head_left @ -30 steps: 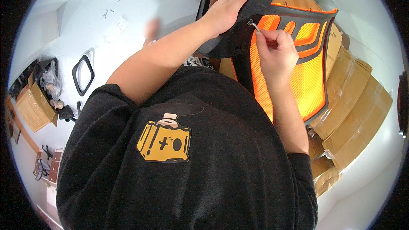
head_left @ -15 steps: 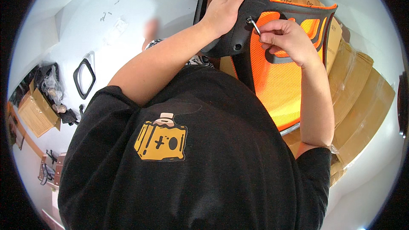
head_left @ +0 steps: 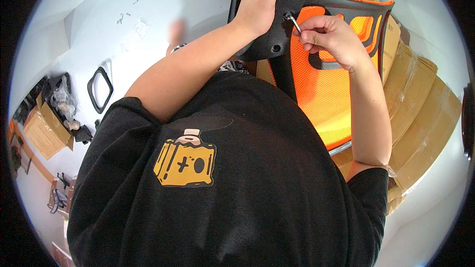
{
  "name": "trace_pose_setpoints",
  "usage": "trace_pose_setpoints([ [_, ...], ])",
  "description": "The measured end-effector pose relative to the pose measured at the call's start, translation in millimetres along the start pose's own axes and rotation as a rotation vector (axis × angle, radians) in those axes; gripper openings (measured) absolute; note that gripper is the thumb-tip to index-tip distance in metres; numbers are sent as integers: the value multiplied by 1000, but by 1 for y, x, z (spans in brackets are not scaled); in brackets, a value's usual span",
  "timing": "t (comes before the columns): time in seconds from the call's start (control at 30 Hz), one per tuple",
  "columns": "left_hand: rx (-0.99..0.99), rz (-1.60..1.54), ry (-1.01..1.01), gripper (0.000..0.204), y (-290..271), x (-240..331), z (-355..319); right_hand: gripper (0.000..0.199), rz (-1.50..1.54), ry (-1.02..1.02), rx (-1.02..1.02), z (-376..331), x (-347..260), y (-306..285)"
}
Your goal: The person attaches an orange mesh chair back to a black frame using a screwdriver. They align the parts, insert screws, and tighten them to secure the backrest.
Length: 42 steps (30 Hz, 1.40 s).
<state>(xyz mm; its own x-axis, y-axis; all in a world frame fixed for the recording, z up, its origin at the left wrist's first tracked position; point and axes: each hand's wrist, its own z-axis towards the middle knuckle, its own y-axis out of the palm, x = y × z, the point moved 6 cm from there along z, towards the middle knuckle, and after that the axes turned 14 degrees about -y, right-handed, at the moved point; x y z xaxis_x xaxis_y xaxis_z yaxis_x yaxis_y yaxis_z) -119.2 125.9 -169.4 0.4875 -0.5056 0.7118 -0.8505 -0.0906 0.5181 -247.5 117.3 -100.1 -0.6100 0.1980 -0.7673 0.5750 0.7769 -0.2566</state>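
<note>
left hand (head_left: 260, 1) clamped on black plastic bracket (head_left: 277, 29) at top centre of view, thumb up over its upper edge, fingers wrapped round the far side and mostly hidden. right hand (head_left: 329, 37) just beside it, fingers curled narrow, pinching a small metal hex key (head_left: 294, 21). key tip seated in a screw (head_left: 287, 16) on the bracket face, shaft angled down-right into the fingers. second hole in the bracket lower down, near its bottom edge.

bracket mounted on orange mesh chair back (head_left: 321, 94) with dark frame, held upright-ish in front of chest, tilted away. mesh runs from the right hand down to near the right elbow. stacked brown cardboard boxes (head_left: 420, 104) behind and right of the chair back, touching or just beside it; cannot tell which.

black t-shirt (head_left: 222, 193) with yellow print fills lower half of view. off to the left on the pale floor: black ring-shaped frame part (head_left: 100, 89), well apart from hands. further left, open cardboard box (head_left: 42, 131) with clear plastic bags (head_left: 62, 101) near it.
</note>
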Motion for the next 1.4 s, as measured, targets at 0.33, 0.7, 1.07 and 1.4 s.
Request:
trace_pose_setpoints([
  [0.33, 79, 35, 52, 62, -1, 1, -2, 14, 52, -4, 4, 0, 0, 3],
  [0.7, 217, 88, 129, 66, -2, 4, -5, 14, 75, 43, 1, 0, 1, 4],
  [1.07, 198, 96, 40, 68, -4, 2, -8, 14, 234, 68, 6, 2, 11, 19],
  [1.4, 233, 70, 138, 65, -3, 6, -8, 33, -134, -3, 89, 5, 7, 9],
])
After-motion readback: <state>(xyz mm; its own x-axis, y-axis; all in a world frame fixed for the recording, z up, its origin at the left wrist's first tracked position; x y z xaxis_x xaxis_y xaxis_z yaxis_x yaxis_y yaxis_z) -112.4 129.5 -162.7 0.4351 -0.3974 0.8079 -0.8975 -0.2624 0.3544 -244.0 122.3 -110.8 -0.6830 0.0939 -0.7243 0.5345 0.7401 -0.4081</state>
